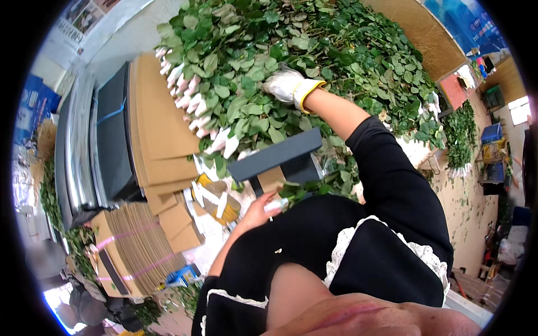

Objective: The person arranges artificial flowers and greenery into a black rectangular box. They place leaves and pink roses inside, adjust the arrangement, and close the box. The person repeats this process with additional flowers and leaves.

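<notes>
A large heap of leafy cut stems (358, 67), which look like roses, fills the far side. Pale sleeves (188, 92) cover the flower heads along its left edge. My right hand (288, 87), in a white glove with a yellow cuff, reaches into the leaves; its fingers are largely hidden. Close to my body, my bare left hand (260, 213) is closed around the white-sleeved head of a rose stem (284, 203), whose leaves spread to the right. Between the heap and my body stands a dark grey block-like stand (277, 154), just beyond the left hand.
At left are flat brown cardboard sheets (159, 123), dark grey panels (112, 134) and a strapped cardboard stack (137, 246). A yellow-and-grey work glove (218, 201) lies left of the stand. More leafy stems (459, 134) are at right, near fallen leaves on the floor (468, 201).
</notes>
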Demonstrator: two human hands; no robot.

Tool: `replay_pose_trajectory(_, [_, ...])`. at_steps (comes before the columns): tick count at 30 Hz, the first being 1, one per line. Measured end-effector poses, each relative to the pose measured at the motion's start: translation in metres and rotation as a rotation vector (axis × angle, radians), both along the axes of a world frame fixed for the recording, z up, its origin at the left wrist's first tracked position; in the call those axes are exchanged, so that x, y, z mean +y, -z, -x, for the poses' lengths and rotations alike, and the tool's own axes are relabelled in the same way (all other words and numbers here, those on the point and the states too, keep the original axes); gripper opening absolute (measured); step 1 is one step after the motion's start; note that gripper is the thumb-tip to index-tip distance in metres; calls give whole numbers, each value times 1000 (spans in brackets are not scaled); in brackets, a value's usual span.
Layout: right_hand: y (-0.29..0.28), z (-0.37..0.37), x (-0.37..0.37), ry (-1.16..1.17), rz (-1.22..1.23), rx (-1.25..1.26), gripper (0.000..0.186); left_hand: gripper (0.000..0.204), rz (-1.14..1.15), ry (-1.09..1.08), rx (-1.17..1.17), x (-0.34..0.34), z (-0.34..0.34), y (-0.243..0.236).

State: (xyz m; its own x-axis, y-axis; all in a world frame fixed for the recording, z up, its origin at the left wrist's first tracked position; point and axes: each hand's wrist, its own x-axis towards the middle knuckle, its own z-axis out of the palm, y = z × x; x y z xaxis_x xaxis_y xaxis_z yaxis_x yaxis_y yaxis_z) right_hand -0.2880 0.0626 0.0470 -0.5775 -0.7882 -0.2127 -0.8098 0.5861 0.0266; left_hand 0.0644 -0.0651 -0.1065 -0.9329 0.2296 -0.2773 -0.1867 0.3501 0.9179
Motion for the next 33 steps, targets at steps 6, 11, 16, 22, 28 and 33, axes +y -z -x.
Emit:
replay_pose_trajectory(6, [-45, -2, -5, -125, 463, 498, 24, 36, 33, -117, -177, -60, 1, -55])
replay_pose_trajectory(11, [-62, -31, -23, -90, 550, 470, 28, 18, -18, -753, 129, -135, 64, -82])
replay_pose_trajectory(16, [-24, -4, -31, 76, 407, 442, 33, 70, -299, -860, 160, -148, 152, -49])
replay_pose_trajectory(22, [-58, 0, -17, -96, 697, 214, 23, 43, 555, -841, 411, -188, 168, -28])
replay_pose_trajectory(28, [-53, -34, -119, -387, 453, -102, 33, 45, 710, -542, 421, -189, 163, -41])
replay_pose_trajectory(33, [-32, -25, -142, -326, -15, -187, 32, 39, 848, -517, 518, -145, 134, -42])
